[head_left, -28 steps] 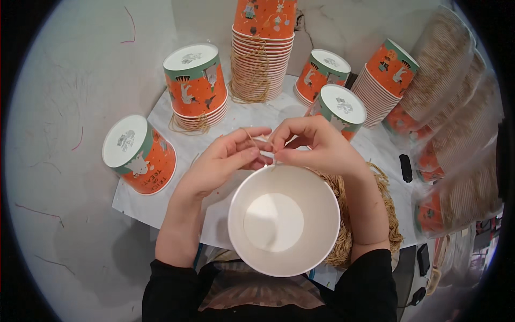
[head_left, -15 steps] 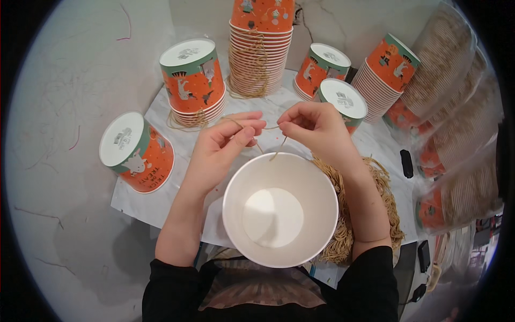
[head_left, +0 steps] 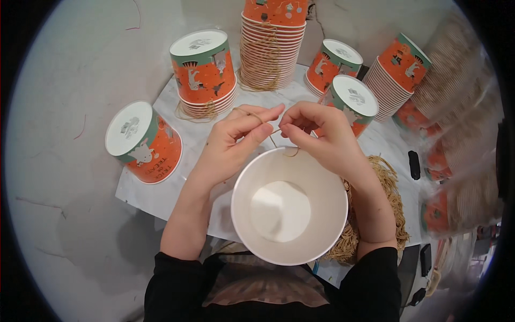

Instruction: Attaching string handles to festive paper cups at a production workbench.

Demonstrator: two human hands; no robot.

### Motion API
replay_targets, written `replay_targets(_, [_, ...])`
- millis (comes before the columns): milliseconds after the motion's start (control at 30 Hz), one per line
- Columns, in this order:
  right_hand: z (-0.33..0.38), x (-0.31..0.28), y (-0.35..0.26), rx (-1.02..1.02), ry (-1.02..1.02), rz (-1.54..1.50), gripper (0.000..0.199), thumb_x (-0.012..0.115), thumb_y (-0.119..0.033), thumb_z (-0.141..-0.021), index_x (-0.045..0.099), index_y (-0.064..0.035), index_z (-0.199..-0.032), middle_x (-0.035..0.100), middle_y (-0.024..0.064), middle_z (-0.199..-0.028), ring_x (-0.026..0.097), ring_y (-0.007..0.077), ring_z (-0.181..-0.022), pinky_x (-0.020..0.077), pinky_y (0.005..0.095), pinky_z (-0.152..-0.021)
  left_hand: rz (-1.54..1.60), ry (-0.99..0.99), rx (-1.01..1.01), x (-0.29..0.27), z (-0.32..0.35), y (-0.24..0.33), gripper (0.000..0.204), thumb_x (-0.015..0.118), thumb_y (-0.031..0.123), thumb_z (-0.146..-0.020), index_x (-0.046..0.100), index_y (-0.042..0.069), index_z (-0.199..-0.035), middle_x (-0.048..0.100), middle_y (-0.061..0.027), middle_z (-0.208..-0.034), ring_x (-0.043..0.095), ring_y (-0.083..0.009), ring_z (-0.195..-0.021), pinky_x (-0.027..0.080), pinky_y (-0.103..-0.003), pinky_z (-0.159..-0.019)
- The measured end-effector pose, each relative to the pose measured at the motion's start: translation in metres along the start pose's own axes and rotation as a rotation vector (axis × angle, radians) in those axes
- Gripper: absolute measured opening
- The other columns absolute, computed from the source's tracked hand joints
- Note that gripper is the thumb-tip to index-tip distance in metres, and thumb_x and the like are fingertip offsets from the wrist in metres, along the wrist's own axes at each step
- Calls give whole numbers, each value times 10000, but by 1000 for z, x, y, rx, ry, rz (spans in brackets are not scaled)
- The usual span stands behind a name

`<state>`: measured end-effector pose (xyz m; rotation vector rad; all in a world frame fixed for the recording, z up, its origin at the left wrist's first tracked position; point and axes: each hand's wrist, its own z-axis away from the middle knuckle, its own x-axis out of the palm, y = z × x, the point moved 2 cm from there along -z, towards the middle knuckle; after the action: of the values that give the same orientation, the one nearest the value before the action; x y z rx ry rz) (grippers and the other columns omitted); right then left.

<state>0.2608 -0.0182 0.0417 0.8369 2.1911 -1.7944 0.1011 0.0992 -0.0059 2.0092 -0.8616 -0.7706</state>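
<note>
A white-lined round paper tub [head_left: 322, 193] faces up with its mouth open, close in front of me. Tan cord [head_left: 274, 140] is threaded at its far rim, its end hanging inside the wall. My left hand [head_left: 228, 139] has the cord looped over its fingers and pinched near thumb and forefinger. Thumb and fingertips of my right hand [head_left: 324, 131] pinch the same cord just above the rim. A thick bundle of loose tan cords [head_left: 390, 188] lies beside the tub, partly under my right forearm.
Upside-down orange tubs with green bands stand around: one at left [head_left: 153, 150], a short stack [head_left: 206, 75], a tall stack [head_left: 273, 53], and others at right [head_left: 351, 102]. Bagged stacks [head_left: 450, 145] line the right side. A black object [head_left: 414, 165] lies on the white tabletop [head_left: 145, 190].
My hands have come closer together over the far rim, and the cord between them is shorter. The whole scene has shifted slightly right in the picture.
</note>
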Motion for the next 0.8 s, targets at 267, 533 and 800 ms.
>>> replay_targets(267, [-2, 2, 5, -22, 23, 6, 173, 669, -129, -927, 669, 43, -946, 693, 52, -774, 648, 90, -695, 520, 254, -633, 25, -58, -113, -8, 1, 3, 396, 497, 51, -1003, 593, 14, -1386, 664, -48, -1157, 569, -119, -1102, 431, -272, -954])
replay_targets(533, [-3, 3, 4, -33, -11, -20, 158, 671, -115, -917, 679, 37, -958, 693, 44, -778, 641, 83, -699, 517, 251, -634, 172, 37, -186, -1, 0, -3, 294, 686, 46, -918, 705, -22, -1203, 728, -73, -953, 673, -103, -867, 528, -244, -793])
replay_targets(800, [1, 4, -6, -134, -33, -17, 159, 648, -63, -874, 657, 25, -1006, 707, 73, -849, 671, 128, -772, 531, 277, -711, 394, 26, -419, -4, 1, 2, 283, 694, 79, -909, 714, -31, -1170, 730, -50, -862, 640, -43, -744, 509, -194, -675])
